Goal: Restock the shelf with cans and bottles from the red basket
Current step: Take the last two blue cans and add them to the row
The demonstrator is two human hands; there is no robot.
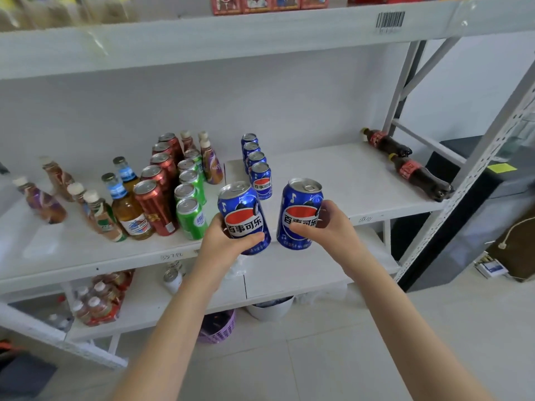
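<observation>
Pepsi cans, blue and two in number, are held upright at the front edge of the middle shelf (pixel 347 175). The left Pepsi can (pixel 244 212) leans slightly left in the left hand (pixel 223 241), whose thumb and fingers wrap its lower half. The right Pepsi can (pixel 301 209) sits in the right hand (pixel 330 224), thumb across the logo and fingers curled behind. The two cans are close but apart. Just behind them a row of four blue Pepsi cans (pixel 256 163) runs toward the back wall. Left of that stand rows of green cans (pixel 189 192) and red cans (pixel 159 180), then amber glass bottles (pixel 124 198). Two cola bottles (pixel 405 163) lie on their sides at the shelf's far right end. A purple basket (pixel 217 328) sits on the floor under the shelving.
</observation>
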